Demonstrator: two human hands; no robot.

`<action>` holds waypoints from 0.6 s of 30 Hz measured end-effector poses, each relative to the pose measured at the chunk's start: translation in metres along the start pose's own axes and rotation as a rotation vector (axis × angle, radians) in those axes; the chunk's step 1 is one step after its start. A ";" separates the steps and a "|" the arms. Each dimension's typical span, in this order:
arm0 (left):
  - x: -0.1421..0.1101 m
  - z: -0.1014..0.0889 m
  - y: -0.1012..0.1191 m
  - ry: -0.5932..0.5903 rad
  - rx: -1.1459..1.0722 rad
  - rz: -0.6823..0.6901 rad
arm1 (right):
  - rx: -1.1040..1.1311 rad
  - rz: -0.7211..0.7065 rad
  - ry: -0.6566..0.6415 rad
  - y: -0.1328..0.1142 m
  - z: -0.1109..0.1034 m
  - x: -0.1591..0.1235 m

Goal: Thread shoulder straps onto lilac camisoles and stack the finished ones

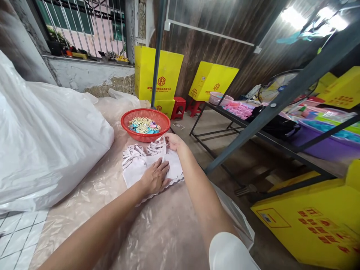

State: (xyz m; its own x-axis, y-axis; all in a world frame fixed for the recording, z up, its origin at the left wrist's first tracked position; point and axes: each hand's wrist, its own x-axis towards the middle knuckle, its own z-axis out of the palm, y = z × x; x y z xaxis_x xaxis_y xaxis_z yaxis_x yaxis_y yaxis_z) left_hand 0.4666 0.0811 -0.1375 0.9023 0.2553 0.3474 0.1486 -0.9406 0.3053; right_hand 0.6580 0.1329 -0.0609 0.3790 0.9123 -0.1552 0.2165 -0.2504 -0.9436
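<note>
A pale, pinkish-white sheet (135, 173) lies on the plastic-covered surface in front of me. Loops and narrow strips (133, 152) bunch up along its far side, and its near edge is wavy. I cannot make out whether it is cloth or paper. My left hand (156, 175) rests flat on the sheet, palm down, with its fingers stretched out. At the far right corner, my right hand (173, 141) has its thumb and fingertips pinched around some of the strips. Just beyond is a red plastic basket (128, 131) of small cream and blue pieces.
Clear plastic film (157, 232) covers the surface. A big white plastic bag (56, 150) bulges at left. A slanted metal post (239, 144) rises on the right, before a rack holding a purple tub (317, 144). Yellow cartons (168, 71) and a red stool (179, 107) stand behind.
</note>
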 end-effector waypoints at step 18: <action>0.001 -0.002 0.003 -0.033 0.053 -0.010 | 0.302 -0.146 0.087 -0.032 -0.027 -0.017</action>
State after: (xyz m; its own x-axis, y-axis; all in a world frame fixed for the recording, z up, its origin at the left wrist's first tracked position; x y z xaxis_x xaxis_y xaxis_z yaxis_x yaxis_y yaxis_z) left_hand 0.4672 0.0784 -0.1348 0.9132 0.2585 0.3151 0.1785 -0.9487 0.2610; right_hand 0.6688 0.1164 -0.0202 0.4417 0.8972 0.0007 0.0025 -0.0005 -1.0000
